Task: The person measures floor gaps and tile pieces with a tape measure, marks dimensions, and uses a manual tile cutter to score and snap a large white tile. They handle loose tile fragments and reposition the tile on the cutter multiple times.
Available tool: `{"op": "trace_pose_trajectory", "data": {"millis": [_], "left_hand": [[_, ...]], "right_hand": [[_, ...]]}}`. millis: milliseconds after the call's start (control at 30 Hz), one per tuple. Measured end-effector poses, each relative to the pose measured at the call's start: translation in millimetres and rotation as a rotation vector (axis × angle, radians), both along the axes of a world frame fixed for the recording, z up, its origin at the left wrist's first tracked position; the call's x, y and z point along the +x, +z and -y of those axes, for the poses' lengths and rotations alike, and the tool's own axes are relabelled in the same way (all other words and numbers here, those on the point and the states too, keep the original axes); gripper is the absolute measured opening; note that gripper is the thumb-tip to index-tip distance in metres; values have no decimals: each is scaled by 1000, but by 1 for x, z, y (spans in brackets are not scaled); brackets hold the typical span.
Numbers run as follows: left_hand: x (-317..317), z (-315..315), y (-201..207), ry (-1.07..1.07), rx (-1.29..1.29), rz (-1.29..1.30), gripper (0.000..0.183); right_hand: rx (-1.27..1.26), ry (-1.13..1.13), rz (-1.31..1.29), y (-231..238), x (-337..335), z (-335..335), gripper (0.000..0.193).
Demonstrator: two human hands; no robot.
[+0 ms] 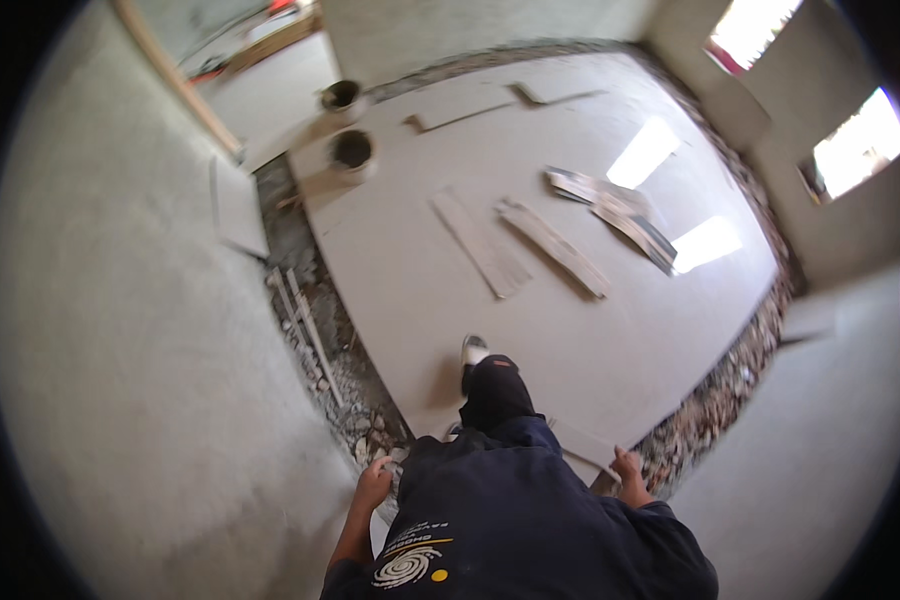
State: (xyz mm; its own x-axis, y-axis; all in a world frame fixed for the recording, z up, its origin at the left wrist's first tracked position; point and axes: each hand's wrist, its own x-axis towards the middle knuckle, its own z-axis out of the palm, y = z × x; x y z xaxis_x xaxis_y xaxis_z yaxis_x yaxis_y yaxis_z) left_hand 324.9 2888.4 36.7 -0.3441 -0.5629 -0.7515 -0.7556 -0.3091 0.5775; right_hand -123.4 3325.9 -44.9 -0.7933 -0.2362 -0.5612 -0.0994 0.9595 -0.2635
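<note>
My left hand (375, 483) hangs at my left side above the rubble strip, its fingers curled. Whether anything is in it is hidden. My right hand (629, 474) is at my right side with fingers bent, beside the end of a pale flat strip (585, 443). The frame does not show clearly whether the hand grips that strip or only passes over it. One shoe (474, 350) steps forward on the large pale tiled floor (410, 290). Ahead lie two long pale strips, a left one (480, 243) and a right one (553, 247).
Rubble gutters, a left one (365, 425) and a right one (740, 375), edge the floor. Two buckets, a near one (353, 160) and a far one (342, 100), stand by the doorway. Flattened cardboard-like pieces (620, 215) lie ahead right. Thin sticks (313, 335) lie along the left wall.
</note>
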Motion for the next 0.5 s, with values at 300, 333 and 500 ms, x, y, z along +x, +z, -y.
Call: {"op": "trace_pose_trajectory", "data": {"millis": [300,333,500], "left_hand": [[-108,53,21,137,-34,-19,55],[-122,66,25,233,-64,53,56],[-149,105,33,607,-117,10,60]], "right_hand": [[155,1116,-229,-51,-252,243,21],[67,973,-164,-53,-278,299,29],[-43,1210,-376,-5,-334,639,21]]}}
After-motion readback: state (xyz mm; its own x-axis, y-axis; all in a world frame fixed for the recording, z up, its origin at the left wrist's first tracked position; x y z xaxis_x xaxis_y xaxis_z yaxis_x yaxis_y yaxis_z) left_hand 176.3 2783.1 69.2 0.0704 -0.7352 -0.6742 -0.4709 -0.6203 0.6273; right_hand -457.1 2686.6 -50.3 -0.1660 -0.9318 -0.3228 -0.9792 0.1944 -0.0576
